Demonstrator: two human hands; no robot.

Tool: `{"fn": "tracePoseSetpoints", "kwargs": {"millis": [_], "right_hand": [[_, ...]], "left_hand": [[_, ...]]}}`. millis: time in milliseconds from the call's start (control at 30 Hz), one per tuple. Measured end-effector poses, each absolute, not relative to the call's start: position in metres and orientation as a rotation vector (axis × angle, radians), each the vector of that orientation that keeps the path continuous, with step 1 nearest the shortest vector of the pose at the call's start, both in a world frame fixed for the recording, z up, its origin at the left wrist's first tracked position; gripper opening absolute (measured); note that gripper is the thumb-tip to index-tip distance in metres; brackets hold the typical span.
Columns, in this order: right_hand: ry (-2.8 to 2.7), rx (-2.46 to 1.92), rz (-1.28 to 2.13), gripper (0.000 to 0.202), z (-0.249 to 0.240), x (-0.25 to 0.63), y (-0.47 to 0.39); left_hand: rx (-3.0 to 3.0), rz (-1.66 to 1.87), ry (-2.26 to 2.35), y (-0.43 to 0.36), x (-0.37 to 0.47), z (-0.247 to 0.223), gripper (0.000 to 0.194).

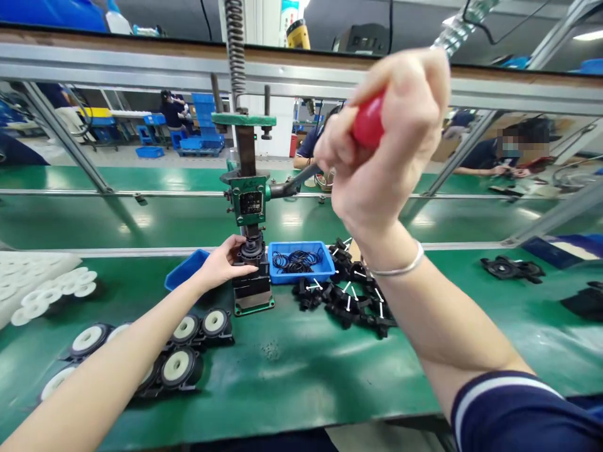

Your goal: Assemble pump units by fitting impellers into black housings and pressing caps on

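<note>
My right hand (pixel 391 132), raised in the foreground, is wrapped around the red ball knob (pixel 370 122) of a press lever (pixel 301 179). The lever runs to the green hand press (pixel 249 201), which stands upright on the bench. At its foot my left hand (pixel 230 260) grips a black round part (pixel 252 248) with thumb and fingers, under the press ram. The part sits on the press's black fixture (pixel 253 285); my fingers hide some of its left side.
A blue tray (pixel 301 277) of black rings stands right of the press, near several black parts with white pins (pixel 348 301). Black parts with cream rings (pixel 178 367) lie at left, beside white rings (pixel 51 290). A blue bin (pixel 186 270) sits behind my left forearm. People work beyond the frame.
</note>
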State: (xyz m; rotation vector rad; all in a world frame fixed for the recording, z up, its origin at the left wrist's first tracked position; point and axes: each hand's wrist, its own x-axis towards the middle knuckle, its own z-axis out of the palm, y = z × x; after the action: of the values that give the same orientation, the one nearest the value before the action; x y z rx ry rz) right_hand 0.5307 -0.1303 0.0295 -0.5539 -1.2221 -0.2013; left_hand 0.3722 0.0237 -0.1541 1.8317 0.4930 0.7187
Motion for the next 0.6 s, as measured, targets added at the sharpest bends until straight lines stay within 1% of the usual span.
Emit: {"fn": "tracePoseSetpoints", "kwargs": {"millis": [200, 333, 467, 533, 600], "right_hand": [[-1.168, -0.423, -0.230, 0.012, 0.027, 0.529, -0.132], [-1.331, -0.482, -0.193, 0.020, 0.040, 0.534, -0.124], [-1.190, -0.579, -0.281, 0.016, 0.024, 0.531, -0.133], [-1.184, -0.606, -0.270, 0.014, 0.017, 0.529, -0.138], [-1.266, -0.622, -0.217, 0.017, 0.018, 0.529, -0.140]], "left_hand": [[1.843, 0.706, 0.504, 0.022, 0.370, -0.148, 0.068], [1.862, 0.678, 0.501, 0.023, 0.368, -0.145, 0.068], [1.878, 0.651, 0.502, 0.024, 0.365, -0.145, 0.071], [1.882, 0.646, 0.503, 0.025, 0.363, -0.146, 0.071], [1.886, 0.644, 0.502, 0.026, 0.362, -0.146, 0.070]]}}
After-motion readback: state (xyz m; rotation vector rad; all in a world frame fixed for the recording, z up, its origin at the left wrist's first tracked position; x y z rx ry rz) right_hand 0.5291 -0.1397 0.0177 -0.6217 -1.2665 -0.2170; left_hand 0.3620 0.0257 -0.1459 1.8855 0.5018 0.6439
